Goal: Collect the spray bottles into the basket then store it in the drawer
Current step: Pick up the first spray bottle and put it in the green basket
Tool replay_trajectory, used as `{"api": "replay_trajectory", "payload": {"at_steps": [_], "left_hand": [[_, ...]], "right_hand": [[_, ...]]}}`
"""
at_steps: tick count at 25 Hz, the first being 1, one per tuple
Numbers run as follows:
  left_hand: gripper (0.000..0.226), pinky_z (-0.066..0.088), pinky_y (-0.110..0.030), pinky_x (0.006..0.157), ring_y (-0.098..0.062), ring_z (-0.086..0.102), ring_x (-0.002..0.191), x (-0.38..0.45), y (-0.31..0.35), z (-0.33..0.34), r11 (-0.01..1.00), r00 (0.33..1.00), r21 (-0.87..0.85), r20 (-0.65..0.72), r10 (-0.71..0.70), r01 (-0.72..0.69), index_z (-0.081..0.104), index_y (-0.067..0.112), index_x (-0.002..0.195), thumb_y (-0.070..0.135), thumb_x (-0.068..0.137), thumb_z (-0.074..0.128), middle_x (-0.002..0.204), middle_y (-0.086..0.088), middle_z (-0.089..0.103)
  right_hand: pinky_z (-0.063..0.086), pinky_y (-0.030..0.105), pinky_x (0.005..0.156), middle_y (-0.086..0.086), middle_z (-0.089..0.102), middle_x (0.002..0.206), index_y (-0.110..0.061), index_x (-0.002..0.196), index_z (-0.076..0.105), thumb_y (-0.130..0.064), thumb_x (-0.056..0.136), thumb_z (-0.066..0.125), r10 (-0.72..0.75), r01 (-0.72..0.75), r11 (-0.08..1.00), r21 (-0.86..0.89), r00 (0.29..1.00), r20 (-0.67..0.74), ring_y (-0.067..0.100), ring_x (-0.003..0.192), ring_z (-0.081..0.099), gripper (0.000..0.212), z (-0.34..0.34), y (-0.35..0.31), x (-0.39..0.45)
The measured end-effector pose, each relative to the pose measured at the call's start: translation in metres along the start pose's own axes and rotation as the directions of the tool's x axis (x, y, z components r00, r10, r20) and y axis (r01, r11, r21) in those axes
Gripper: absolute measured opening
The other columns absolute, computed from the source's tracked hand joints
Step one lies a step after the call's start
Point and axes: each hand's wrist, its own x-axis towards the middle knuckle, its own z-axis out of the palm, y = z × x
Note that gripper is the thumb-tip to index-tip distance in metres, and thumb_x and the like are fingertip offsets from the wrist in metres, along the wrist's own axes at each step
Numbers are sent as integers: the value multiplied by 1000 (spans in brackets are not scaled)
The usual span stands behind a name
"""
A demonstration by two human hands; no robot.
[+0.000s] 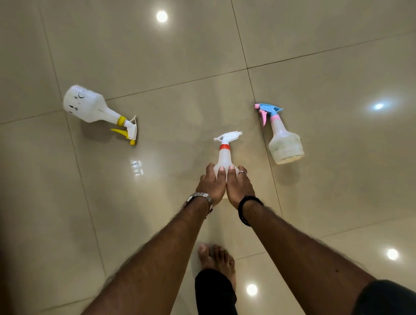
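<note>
- A small white spray bottle with a red collar stands upright on the glossy beige tiled floor, its white nozzle pointing right; its body looks translucent, and whether anything is inside cannot be told.
- To its right, well apart, a cloudy bottle with a blue-and-pink trigger head stands on the floor (some pale residue shows low in its body).
- Far to the left, a larger white bottle with a yellow trigger lies on its side, nozzle end toward the middle.
- Nothing lies between the three bottles; ceiling lights glare off the tiles.
- The left hand, a metal watch at the wrist, and the right hand, with a ring and a dark wristband, press together around the red-collared bottle's base, fingers curled on it.
- A bare foot stands below the arms.
</note>
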Motion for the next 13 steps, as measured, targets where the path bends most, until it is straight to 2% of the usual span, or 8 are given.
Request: {"api": "replay_trajectory", "payload": {"at_steps": [4, 8, 11, 13], "left_hand": [[59, 49, -49, 104, -34, 58, 122, -69, 6, -32, 1000, 1000, -14, -12, -17, 17, 24, 31, 149, 60, 98, 23, 144, -13, 52], [55, 53, -49, 99, -33, 62, 115, -167, 13, -64, 993, 996, -110, -69, -55, 47, 28, 30, 146, 57, 99, 23, 137, -13, 56], [52, 53, -44, 98, -32, 62, 114, -248, 1, -83, 986, 988, -161, -137, -77, 54, 31, 28, 145, 55, 100, 26, 135, -12, 57], [52, 51, -38, 97, -30, 61, 116, -292, -10, -91, 983, 977, -179, -197, -82, 46, 33, 26, 145, 53, 101, 28, 136, -11, 57]], "right_hand": [[46, 43, 106, 16, 52, 146, -14, 153, 29, -53, 104, 22, -19, 19, 1000, -9, 999, 28, 32, 128, 55, 63, -7, -26, -71], [49, 45, 103, 14, 57, 140, -16, 152, 32, -52, 104, 25, -62, 58, 996, 70, 996, 58, 29, 120, 60, 60, -15, -52, -167], [48, 43, 104, 12, 56, 141, -22, 150, 33, -55, 103, 28, -75, 65, 996, 69, 984, 159, 25, 118, 59, 59, -19, -56, -245], [41, 46, 112, 9, 51, 148, -23, 153, 31, -60, 101, 26, -96, 90, 995, 34, 973, 211, 26, 128, 55, 64, -17, -49, -284]]}}
